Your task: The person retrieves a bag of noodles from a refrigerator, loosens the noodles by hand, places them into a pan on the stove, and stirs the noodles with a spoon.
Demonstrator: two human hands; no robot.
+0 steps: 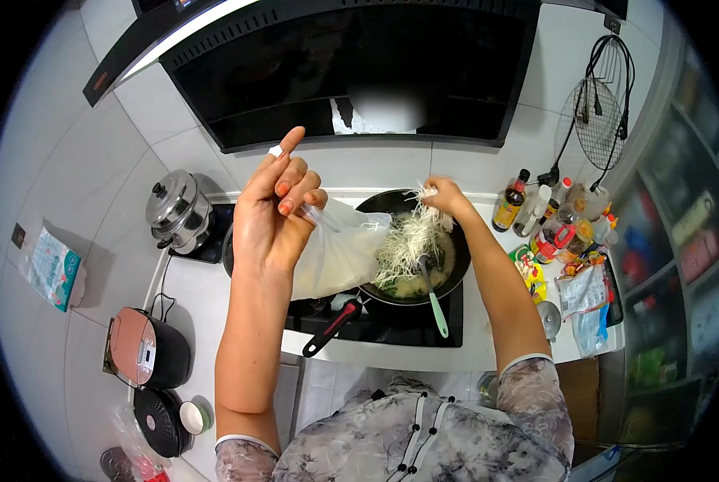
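Note:
My left hand (275, 193) is raised, its index finger pointing up and the other fingers curled on the top of a translucent plastic bag (335, 253). The bag hangs beside the wok and covers part of its left rim. Above the wok's far right side, my right hand (448, 197) is closed on thin white noodles (423, 229). More strands lie heaped in the dark wok (459, 269), over pale liquid and some greens. A spatula with a light green handle (437, 309) leans out over the near rim. The wok's black and red handle (333, 328) points toward me at the left.
A steel steamer pot (180, 210) stands left of the stove (375, 323). Nearer me are a rice cooker (154, 349) and a white bowl (193, 418). Several sauce bottles (510, 201) and seasoning packets (582, 289) crowd the right counter. The range hood (311, 88) overhangs the back.

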